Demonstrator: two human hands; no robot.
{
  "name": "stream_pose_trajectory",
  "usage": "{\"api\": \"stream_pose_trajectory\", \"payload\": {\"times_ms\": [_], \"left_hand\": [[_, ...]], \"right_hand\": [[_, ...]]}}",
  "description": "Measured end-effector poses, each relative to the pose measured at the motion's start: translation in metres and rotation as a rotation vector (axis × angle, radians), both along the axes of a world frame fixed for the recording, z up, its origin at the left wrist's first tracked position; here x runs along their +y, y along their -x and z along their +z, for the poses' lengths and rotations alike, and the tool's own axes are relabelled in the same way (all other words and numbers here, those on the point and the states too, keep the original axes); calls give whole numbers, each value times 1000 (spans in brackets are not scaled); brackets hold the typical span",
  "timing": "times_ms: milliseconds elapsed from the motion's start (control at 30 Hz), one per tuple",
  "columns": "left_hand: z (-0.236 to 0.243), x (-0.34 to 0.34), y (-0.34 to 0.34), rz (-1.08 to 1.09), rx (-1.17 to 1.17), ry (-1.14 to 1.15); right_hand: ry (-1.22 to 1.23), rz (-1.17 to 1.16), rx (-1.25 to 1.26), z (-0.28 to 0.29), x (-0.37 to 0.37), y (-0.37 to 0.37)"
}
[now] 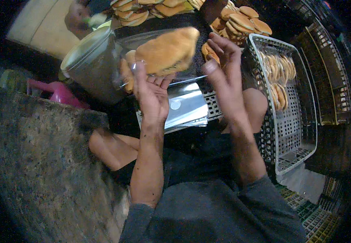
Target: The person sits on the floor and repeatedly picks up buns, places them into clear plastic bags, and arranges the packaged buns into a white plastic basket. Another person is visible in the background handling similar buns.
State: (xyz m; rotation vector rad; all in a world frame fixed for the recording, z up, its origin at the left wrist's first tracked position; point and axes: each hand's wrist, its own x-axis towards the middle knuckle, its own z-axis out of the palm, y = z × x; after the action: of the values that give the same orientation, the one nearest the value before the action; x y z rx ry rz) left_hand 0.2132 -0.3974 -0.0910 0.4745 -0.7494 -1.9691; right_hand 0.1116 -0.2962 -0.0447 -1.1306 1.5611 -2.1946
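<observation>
My left hand [153, 97] is closed around several golden-brown bread rolls [165, 50], palm under them and thumb in front. The rolls are blurred; shiny glints by the thumb look like clear plastic. To their right, my right hand [226, 83] is raised with thumb and fingers apart, nothing seen in its grasp. Just behind its fingers lies another bread roll [208, 52], partly hidden. Below and between my hands is a stack of clear plastic bags [187, 106] on a dark perforated crate [214, 107].
On the right stands a white-rimmed crate [315, 133] with bagged rolls [278, 71]. Piles of rolls [244, 22] lie at the back. A large bucket [88, 52] and a pink plastic object [64, 93] are left, beside a rough slab [46, 162]. Another person's hand [78, 18] shows at the far left.
</observation>
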Motion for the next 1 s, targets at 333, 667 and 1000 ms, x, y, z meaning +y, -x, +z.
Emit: {"api": "stream_pose_trajectory", "payload": {"times_ms": [333, 667, 1000], "left_hand": [[-11, 39, 52, -147, -244, -63], [-130, 15, 43, -735, -1741, 1212], [-87, 32, 19, -665, -1124, 861]], "right_hand": [[-698, -373, 1403, 40, 58, 34], [-1292, -1033, 724, -13, 286, 244], [-1115, 6, 513, -28, 102, 164]]}}
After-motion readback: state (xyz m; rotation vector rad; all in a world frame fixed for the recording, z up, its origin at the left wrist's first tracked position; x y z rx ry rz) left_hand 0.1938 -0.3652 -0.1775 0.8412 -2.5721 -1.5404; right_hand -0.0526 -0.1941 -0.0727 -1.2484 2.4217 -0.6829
